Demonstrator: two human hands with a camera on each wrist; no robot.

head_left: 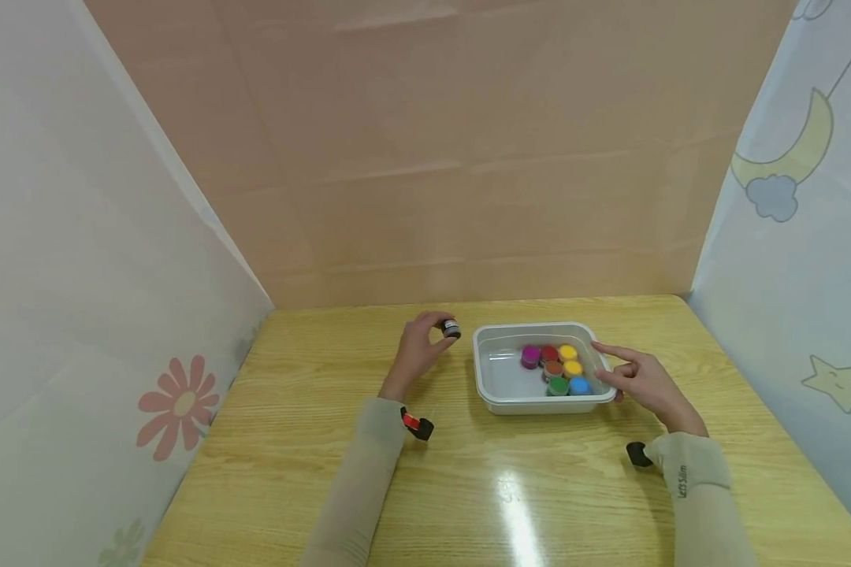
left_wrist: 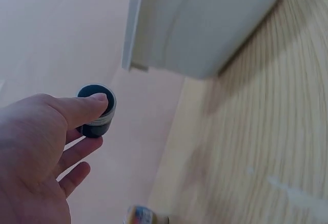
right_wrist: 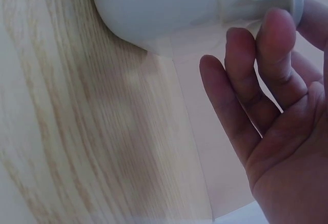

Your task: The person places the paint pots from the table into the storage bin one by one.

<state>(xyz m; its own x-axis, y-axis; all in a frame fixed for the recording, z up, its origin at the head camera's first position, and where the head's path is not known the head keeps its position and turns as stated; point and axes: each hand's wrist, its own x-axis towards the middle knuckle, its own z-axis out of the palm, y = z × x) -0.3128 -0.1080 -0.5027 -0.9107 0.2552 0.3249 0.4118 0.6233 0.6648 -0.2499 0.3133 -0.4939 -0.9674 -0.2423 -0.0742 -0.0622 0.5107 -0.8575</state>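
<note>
My left hand (head_left: 416,351) pinches a small round paint pot (head_left: 451,328) between thumb and fingers, left of the white plastic tray (head_left: 499,400). The pot is dark with a clear band; in the left wrist view the thumb lies on one flat end of the pot (left_wrist: 92,90). My right hand (head_left: 641,383) holds the tray's right rim, with bent fingers against the outer wall in the right wrist view. Inside the tray, toward its right half, sit several small pots: a purple one (head_left: 530,357), a green one (head_left: 558,386), a blue one (head_left: 579,386), and red, brown and yellow ones.
The tray stands toward the back of a wood-grain table (head_left: 312,441). A tan paper wall (head_left: 454,197) rises behind the table, and patterned white walls flank it. At the bottom of the left wrist view a small colourful object (left_wrist: 141,215) is cut off by the frame.
</note>
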